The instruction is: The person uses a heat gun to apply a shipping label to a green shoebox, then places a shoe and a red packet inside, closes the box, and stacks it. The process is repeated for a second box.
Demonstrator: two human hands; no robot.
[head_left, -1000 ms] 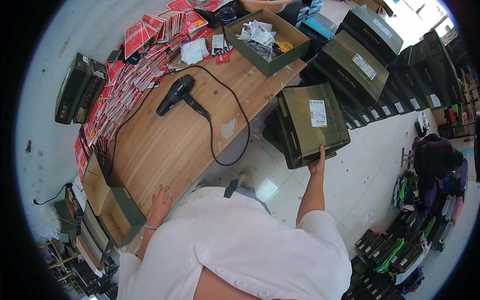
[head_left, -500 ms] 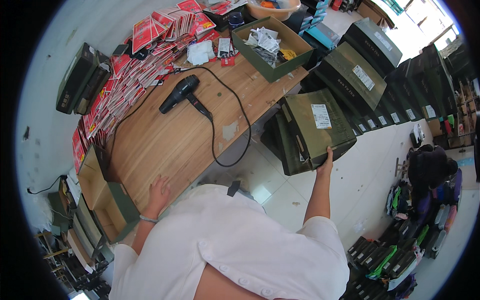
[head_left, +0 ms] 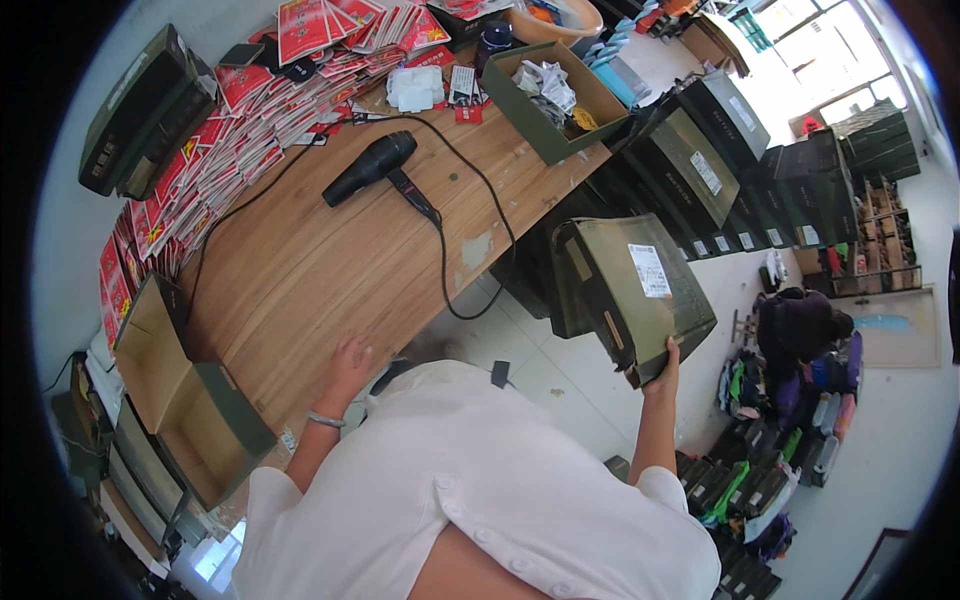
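My right hand (head_left: 660, 372) grips the near end of a dark green shoebox (head_left: 612, 262) with a white label on its lid, tilted beside the table. Its thumb lies on the box's edge; the other fingers are hidden beneath. My left hand (head_left: 346, 362) rests by the front edge of the wooden table (head_left: 300, 275), its fingers stretched out and holding nothing. A black hair dryer (head_left: 372, 166) lies on the tabletop, its cord looping over the edge. Left of my left hand stands an opened green box (head_left: 215, 425), bare cardboard inside.
Red printed packets (head_left: 215, 165) are heaped along the wall, with dark boxes (head_left: 145, 115) beside them. A green open box (head_left: 553, 98) of papers stands at the table's far right corner. Stacked shoeboxes (head_left: 690, 165) line the right side. Someone in dark clothing (head_left: 800, 325) is farther off.
My right hand has drawn the shoebox nearer to me and away from the boxes behind it. My left hand has shifted slightly right along the table edge. The view has turned somewhat.
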